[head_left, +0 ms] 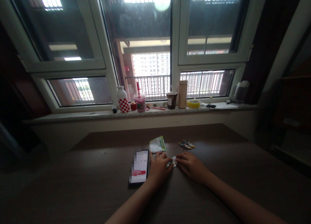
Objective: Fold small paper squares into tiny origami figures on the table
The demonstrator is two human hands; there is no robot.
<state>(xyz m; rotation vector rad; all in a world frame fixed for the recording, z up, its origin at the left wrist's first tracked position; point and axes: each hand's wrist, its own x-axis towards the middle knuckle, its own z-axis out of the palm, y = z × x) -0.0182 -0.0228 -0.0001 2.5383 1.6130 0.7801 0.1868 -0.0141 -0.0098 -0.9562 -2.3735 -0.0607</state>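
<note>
Left hand [160,167] and right hand [192,165] pinch a small paper [174,162] — phone [141,167] at nine o'clock, folded shapes [188,145] at one.

The worktop [97,165] is showing dark brown, the paper piece [174,161] white, the printed paper [157,144] green and white. The bottle [123,100] is wearing red-and-white checks; the tape roll [193,104] is looking yellow.

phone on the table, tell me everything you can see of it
The phone is a dark-edged slab lying face up on the brown table, just left of the left hand, its length running from near to far. Its screen is lit, mostly pale, with a red patch low down; the left part is pixelated. Whether the hand touches its right edge is unclear.
</note>
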